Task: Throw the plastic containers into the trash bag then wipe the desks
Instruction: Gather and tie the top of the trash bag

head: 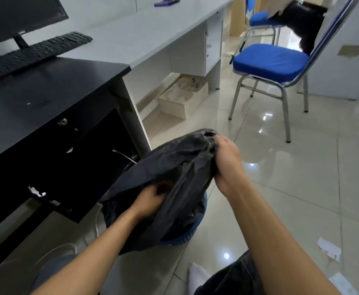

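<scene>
**A:** How are the hands placed?

**B:** Both bare forearms reach forward and down from the bottom of the view. The left hand (151,199) is the lower one. Its fingers are curled into a fold of the trash bag (170,165) and pinch the plastic. The right hand (227,162) is higher and further out, wrist bent, with its fingers wrapped round the bunched upper edge of the same bag.

**A:** So neither one is open?

**B:** No, each has a fistful of the bag.

**A:** And the bag itself?

**B:** Black, thin and heavily creased, drawn up into a slanted ridge between the two hands. Its lower part sits in a blue basket (187,235) on the tiled floor (302,167), just beside the corner of the black surface (46,92). I cannot tell what is inside.

**A:** What else is around?

**B:** A keyboard (35,54) and monitor (14,15) are at the far left, with a long grey surface (142,35) behind. A blue chair (270,60) stands well apart to the right, and paper scraps (329,249) lie on the floor at the lower right.
</scene>
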